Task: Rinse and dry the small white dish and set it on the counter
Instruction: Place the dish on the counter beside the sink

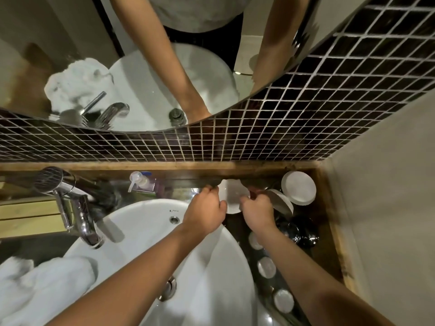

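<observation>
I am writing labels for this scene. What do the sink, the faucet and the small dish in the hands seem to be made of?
Sink: probably glazed ceramic; white, smooth, with soft glossy highlights.
Faucet: polished chromed metal, by its mirror-like reflections.
Small white dish, held between the left hand and right hand: looks like ceramic or porcelain, plain white; plastic cannot be ruled out.

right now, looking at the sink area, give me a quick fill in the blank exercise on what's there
1. Both hands, left hand and right hand, hold the small white dish over the dark ____.
2. The chrome tap stands on the ____ side of the round white basin.
3. The wall behind the counter is covered in small dark square ____.
4. A crumpled white ____ lies left of the basin.

Missing words: counter; left; tiles; towel
</observation>
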Demonstrator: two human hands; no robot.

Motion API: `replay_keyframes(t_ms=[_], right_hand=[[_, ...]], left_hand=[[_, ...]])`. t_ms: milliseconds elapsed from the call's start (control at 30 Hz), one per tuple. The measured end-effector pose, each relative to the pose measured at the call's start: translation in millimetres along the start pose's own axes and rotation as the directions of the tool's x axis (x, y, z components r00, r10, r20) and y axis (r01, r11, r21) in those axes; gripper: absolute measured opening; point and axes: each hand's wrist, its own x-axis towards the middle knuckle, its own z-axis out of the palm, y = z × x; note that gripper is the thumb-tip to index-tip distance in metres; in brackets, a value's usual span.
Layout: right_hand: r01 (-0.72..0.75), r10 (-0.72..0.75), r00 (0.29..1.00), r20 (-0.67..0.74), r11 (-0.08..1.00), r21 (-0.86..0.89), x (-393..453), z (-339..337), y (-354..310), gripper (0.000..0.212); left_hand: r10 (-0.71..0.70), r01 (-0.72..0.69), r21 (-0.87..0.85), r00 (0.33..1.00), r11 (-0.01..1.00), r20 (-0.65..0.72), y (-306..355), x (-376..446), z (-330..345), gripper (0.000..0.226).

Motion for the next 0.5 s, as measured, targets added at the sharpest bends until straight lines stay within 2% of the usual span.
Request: replay_keyframes(t_ms=[500], right_hand=[[-0.003, 0.003, 1.0, -0.007, 1.0, 0.03, 6.7, 1.6, 1.7, 0.015]], left_hand=[[0.008, -0.007, 0.009, 1.0, 1.0, -0.005, 1.2, 5.6, -3.2, 0.047]])
